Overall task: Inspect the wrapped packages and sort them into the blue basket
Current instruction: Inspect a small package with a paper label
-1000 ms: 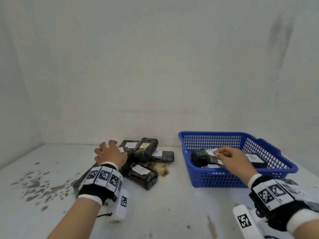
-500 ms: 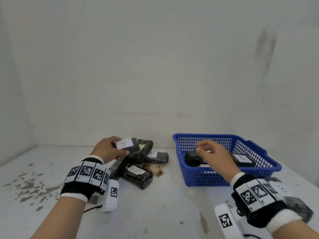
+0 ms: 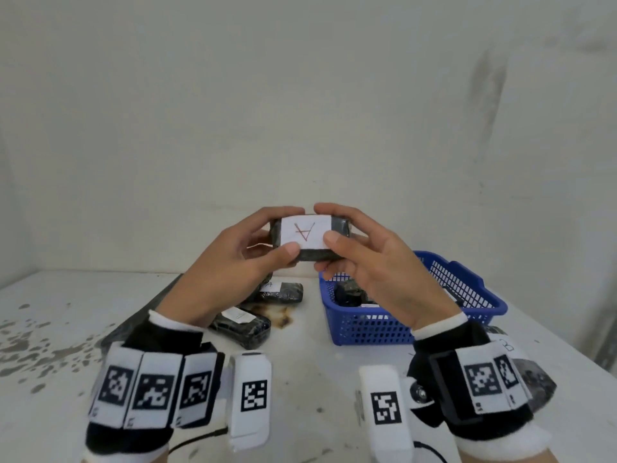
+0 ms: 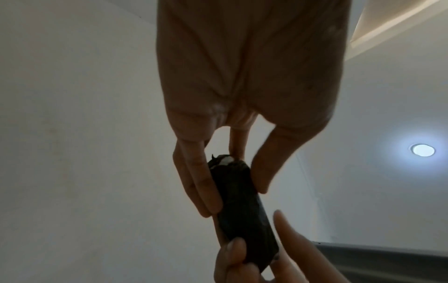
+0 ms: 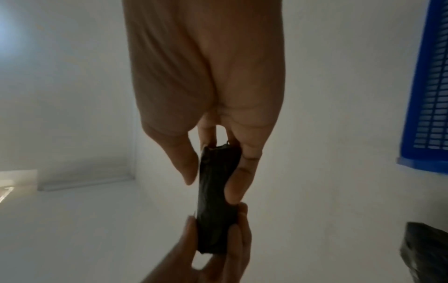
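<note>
A dark wrapped package (image 3: 309, 236) with a white label marked "A" is held up in front of me, above the table. My left hand (image 3: 267, 242) pinches its left end between thumb and fingers, and my right hand (image 3: 334, 228) pinches its right end. The left wrist view shows the package (image 4: 240, 206) edge-on between fingers of both hands; so does the right wrist view, where the package (image 5: 217, 199) runs down the middle. The blue basket (image 3: 474, 289) stands on the table at the right and holds dark packages (image 3: 349, 292).
Other dark wrapped packages (image 3: 243, 324) lie in a pile on the white table (image 3: 317, 349), left of the basket, beside a brown stain (image 3: 282, 317). Another labelled package (image 3: 534, 379) lies at the right edge by my right wrist. A white wall stands close behind.
My left hand lifted a package off the pile and raised it to the middle. My right hand left the basket and took hold of the package's right end.
</note>
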`<control>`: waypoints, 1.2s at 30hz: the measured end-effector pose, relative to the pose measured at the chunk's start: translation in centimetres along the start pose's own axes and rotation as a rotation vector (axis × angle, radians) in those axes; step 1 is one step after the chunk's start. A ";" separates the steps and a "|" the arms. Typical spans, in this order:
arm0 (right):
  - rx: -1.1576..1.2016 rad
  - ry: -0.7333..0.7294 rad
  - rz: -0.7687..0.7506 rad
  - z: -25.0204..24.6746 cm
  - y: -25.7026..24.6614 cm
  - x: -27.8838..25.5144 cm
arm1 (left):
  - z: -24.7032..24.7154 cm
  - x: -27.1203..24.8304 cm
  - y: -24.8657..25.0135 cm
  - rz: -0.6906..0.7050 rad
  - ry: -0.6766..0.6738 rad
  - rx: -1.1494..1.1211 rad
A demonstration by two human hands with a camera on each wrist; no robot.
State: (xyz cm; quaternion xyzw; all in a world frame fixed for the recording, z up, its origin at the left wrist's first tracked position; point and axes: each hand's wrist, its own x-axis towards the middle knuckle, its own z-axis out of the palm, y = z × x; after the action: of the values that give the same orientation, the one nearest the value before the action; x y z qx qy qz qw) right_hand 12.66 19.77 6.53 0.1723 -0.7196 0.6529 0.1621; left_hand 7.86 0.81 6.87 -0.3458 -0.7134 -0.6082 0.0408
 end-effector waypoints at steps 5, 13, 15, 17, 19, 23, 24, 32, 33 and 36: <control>-0.083 -0.008 -0.042 -0.6 -1.4 -1.2 | 0.2 -0.4 0.9 0.021 0.016 0.017; -0.162 -0.010 -0.049 -0.7 -2.3 -1.9 | 0.4 -1.1 1.8 0.048 -0.037 0.040; -0.173 -0.003 -0.056 -0.7 -2.4 -2.0 | 0.6 -1.1 1.9 0.053 -0.042 0.043; -0.175 0.004 -0.058 -0.7 -2.4 -2.0 | 0.8 -1.1 1.9 0.055 -0.040 0.038; -0.176 0.011 -0.060 -0.7 -2.3 -2.0 | 0.9 -1.1 1.9 0.056 -0.039 0.032; -0.183 0.018 -0.060 -0.5 -2.0 -1.8 | 0.9 -1.0 1.8 0.057 -0.023 0.028; -0.179 0.023 -0.064 -0.4 -1.9 -1.7 | 0.9 -1.0 1.8 0.060 -0.020 0.030; -0.154 0.060 -0.072 -0.1 -1.6 -1.4 | 1.1 -0.7 1.9 0.043 0.036 -0.009; -0.157 0.063 -0.071 -0.1 -1.5 -1.4 | 1.1 -0.7 1.9 0.035 0.045 -0.014; -0.152 0.059 -0.069 0.1 -1.5 -1.4 | 1.1 -0.7 1.9 0.020 0.071 -0.016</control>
State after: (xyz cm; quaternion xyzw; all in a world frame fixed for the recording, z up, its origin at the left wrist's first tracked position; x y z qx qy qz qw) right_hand 14.64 19.56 7.23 0.1649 -0.7555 0.5952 0.2184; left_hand 9.80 1.53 7.81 -0.3314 -0.7031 -0.6253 0.0695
